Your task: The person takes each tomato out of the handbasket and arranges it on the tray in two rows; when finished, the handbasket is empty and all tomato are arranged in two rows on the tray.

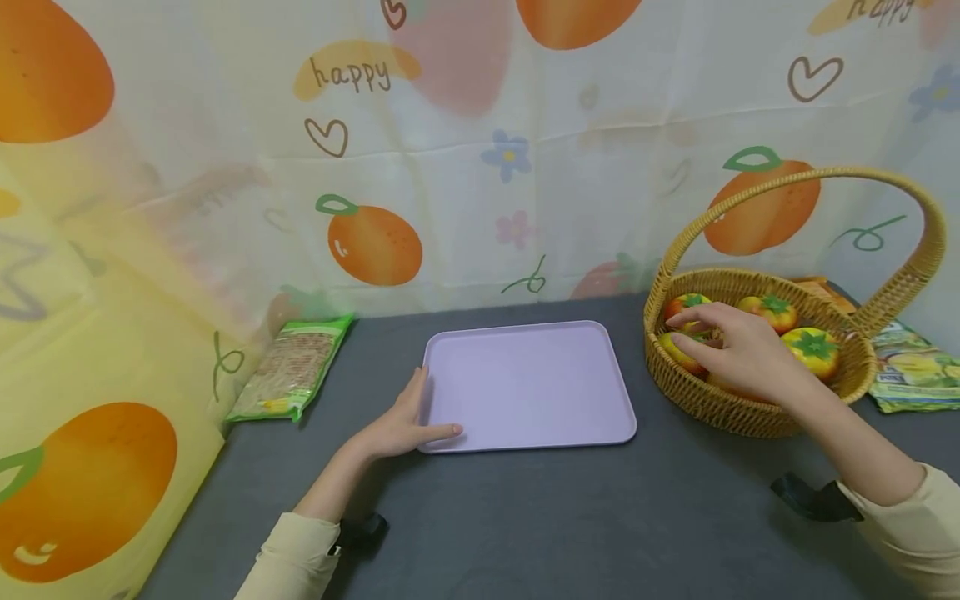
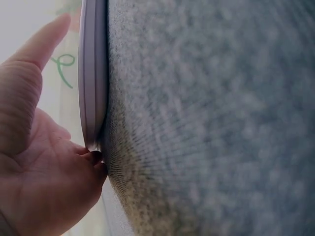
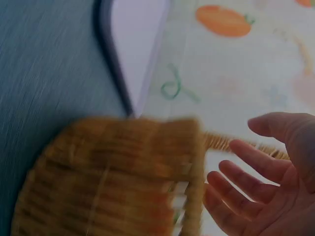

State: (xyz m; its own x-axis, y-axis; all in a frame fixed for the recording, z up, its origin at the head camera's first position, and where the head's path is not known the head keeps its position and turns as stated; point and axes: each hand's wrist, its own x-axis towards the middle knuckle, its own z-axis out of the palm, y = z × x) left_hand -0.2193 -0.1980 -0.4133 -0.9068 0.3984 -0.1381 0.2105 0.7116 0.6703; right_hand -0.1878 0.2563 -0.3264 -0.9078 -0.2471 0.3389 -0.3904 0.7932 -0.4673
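A pale lilac tray (image 1: 528, 387) lies flat on the dark table. My left hand (image 1: 397, 425) is at its left side, fingers along the edge and thumb over the near-left corner. In the left wrist view the fingertips reach the tray's rim (image 2: 92, 73). On the right stands a wicker basket (image 1: 697, 404) with a tall arched handle, holding several red-and-yellow tomatoes (image 1: 813, 350) with green star-shaped tops. My right hand (image 1: 742, 346) hovers over the basket's opening, fingers loosely bent, nothing visibly held. The right wrist view shows that hand (image 3: 266, 182) beside the blurred basket wall (image 3: 108, 172).
A green-edged packet (image 1: 292, 367) lies at the back left against the cloth. Behind and right of the basket lies another colourful packet (image 1: 915, 367). A fruit-printed curtain (image 1: 450, 200) closes off the back, and the basket's handle (image 1: 810, 175) arches high over its opening.
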